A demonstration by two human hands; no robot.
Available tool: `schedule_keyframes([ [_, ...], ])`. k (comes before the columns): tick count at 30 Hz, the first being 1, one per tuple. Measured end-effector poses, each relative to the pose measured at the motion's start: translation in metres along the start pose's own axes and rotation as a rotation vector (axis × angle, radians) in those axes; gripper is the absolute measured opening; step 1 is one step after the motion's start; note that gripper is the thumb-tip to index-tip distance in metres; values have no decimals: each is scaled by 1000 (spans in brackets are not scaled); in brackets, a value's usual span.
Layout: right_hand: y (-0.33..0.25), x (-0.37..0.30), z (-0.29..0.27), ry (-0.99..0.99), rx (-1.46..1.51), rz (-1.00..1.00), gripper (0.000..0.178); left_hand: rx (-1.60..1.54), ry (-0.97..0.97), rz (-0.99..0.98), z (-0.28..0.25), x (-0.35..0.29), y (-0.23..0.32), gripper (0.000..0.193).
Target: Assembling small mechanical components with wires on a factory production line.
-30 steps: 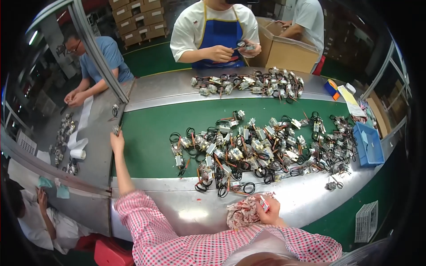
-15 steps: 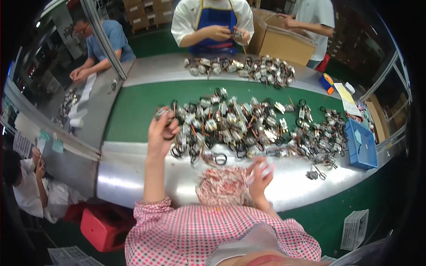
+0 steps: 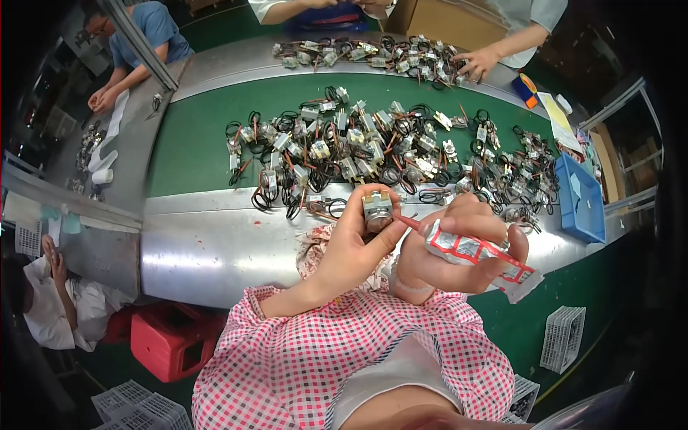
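Note:
My left hand (image 3: 351, 247) holds a small metal-and-cream switch part (image 3: 376, 208) up close over the steel table edge. My right hand (image 3: 459, 247) grips a crumpled red-and-white tube (image 3: 476, 252), and its thin red nozzle touches the part. Beyond both hands, a wide pile of similar parts with black looped wires (image 3: 358, 150) lies on the green belt (image 3: 193, 143). A red-and-white checked cloth (image 3: 313, 247) lies under my left wrist.
A second heap of parts (image 3: 373, 54) lies at the far edge, where other people's hands work. A blue bin (image 3: 582, 201) stands at the right. Another person sits at the far left, one more below left. A red crate (image 3: 168, 344) sits under the table.
My left hand came back from the pile with one part and raised it near me. My right hand lifted the tube to it. The view has tilted closer to the hands.

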State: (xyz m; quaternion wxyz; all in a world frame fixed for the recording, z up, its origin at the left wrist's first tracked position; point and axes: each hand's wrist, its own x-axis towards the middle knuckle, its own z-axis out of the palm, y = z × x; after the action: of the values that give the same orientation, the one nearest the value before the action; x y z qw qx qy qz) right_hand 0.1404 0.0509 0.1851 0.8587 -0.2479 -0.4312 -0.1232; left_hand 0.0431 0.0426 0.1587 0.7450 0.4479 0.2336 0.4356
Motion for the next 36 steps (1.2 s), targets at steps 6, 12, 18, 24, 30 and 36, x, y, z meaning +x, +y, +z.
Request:
schedule_keyframes([
  [6,2,-5,2,-98,-40,-57,40,53,-20,28,-1,2,-1,39],
  [12,4,-10,2,-133,-16,-30,39,57,-23,54,-7,2,-3,37],
  [18,3,-9,4,-169,-23,-16,39,38,-4,38,-5,2,0,35],
  [24,4,-11,3,-213,-35,8,39,47,17,46,-6,2,-1,34],
  [30,6,-12,3,-202,-10,30,38,61,38,50,-4,3,1,31],
  [36,9,-14,4,-209,0,32,39,63,47,35,-5,4,0,31],
])
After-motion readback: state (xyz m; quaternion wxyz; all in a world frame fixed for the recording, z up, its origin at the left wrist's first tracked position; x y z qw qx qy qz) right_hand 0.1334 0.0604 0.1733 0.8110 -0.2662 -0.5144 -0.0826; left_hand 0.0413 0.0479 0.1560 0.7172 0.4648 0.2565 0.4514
